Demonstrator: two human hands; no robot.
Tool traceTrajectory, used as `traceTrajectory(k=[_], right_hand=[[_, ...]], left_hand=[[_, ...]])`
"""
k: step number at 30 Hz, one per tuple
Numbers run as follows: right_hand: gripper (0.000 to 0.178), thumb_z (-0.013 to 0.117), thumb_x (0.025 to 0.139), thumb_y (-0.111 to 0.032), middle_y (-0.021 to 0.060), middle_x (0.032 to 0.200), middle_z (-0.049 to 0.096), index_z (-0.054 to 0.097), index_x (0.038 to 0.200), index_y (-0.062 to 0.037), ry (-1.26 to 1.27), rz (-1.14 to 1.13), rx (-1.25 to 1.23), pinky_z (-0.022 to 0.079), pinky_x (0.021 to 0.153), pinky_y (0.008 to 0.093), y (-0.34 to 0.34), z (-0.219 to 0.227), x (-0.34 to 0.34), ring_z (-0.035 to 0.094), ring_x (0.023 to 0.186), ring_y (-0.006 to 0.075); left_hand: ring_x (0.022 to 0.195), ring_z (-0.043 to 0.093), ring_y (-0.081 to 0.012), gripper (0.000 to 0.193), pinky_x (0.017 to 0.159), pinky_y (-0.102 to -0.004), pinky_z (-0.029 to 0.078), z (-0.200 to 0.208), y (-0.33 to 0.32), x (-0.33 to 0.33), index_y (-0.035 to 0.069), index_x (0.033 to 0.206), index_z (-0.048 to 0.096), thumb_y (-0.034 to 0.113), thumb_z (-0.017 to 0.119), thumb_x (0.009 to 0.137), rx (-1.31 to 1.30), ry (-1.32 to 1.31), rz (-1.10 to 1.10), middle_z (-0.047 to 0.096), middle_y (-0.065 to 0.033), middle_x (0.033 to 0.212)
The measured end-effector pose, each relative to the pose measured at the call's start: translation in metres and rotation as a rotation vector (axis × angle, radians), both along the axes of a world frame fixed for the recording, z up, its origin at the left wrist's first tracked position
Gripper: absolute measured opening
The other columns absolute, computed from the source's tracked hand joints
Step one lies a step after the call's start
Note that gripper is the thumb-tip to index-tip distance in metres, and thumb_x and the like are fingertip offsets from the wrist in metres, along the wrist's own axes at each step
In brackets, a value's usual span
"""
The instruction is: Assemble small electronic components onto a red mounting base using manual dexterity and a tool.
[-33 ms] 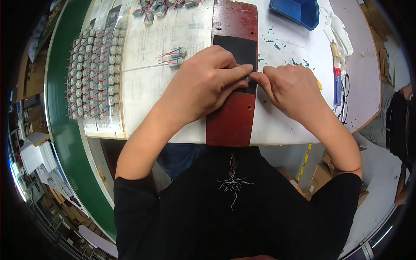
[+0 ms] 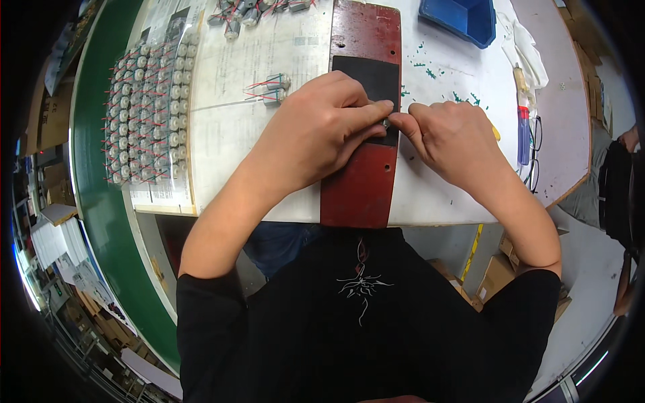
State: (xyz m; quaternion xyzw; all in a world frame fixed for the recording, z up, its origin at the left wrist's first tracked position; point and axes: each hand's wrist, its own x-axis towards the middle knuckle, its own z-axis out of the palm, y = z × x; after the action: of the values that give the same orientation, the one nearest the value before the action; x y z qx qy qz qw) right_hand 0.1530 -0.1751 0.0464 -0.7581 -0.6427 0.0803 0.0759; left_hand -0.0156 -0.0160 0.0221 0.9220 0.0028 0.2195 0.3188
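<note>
My left hand (image 2: pixel 329 121) is closed over the black pad (image 2: pixel 366 69) on a dark red board (image 2: pixel 359 181). Between its thumb and fingers a small shiny metal part (image 2: pixel 386 123) shows; most of it is hidden. From the right, my right hand (image 2: pixel 449 134) meets it, thumb tip against that part and the other fingers curled in. Whatever those curled fingers hold, if anything, is out of sight. Left of my left hand lie two small motors (image 2: pixel 274 93) with red and green wires.
Rows of wired motors (image 2: pixel 144 114) fill the table's left side, with a loose pile (image 2: pixel 248 12) at the far edge. A blue bin (image 2: pixel 463 20), green scraps (image 2: pixel 430 70), a white cloth (image 2: pixel 524 50), a red-and-blue handled tool (image 2: pixel 523 134) and glasses (image 2: pixel 535 154) lie to the right.
</note>
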Motion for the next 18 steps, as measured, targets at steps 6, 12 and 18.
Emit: traceTrajectory(k=[6,12,18], right_hand=[[0.046,0.055,0.107,-0.039,0.0127,0.059,0.055,0.063,0.077,-0.005,0.282,0.038,0.138,0.043,0.052,0.0379,-0.004,-0.015,0.019,0.057,0.053,0.0262],[0.051,0.048,0.11,-0.042,0.0023,0.063,0.048,0.065,0.084,-0.0021,0.75,-0.213,0.325,0.035,0.053,0.0286,-0.021,-0.012,0.052,0.044,0.056,0.01],[0.049,0.048,0.11,-0.038,-0.0005,0.064,0.05,0.065,0.083,-0.0014,0.758,-0.309,0.4,0.035,0.054,0.027,-0.033,-0.018,0.064,0.044,0.059,0.0083]], left_hand=[[0.083,0.066,-0.0243,0.034,0.071,-0.0339,0.054,0.003,0.026,-0.005,0.009,0.113,0.078,0.004,0.083,0.08,-0.019,-0.077,-0.024,0.068,-0.0079,0.089],[0.091,0.069,-0.0308,0.02,0.077,-0.0376,0.055,0.019,0.09,-0.026,0.006,0.103,0.079,0.014,0.079,0.085,0.026,0.109,0.403,0.074,-0.0126,0.093],[0.097,0.068,-0.0327,0.023,0.084,-0.0428,0.054,0.033,0.088,0.001,0.006,0.102,0.08,0.018,0.081,0.083,0.015,0.224,0.55,0.073,-0.0138,0.096]])
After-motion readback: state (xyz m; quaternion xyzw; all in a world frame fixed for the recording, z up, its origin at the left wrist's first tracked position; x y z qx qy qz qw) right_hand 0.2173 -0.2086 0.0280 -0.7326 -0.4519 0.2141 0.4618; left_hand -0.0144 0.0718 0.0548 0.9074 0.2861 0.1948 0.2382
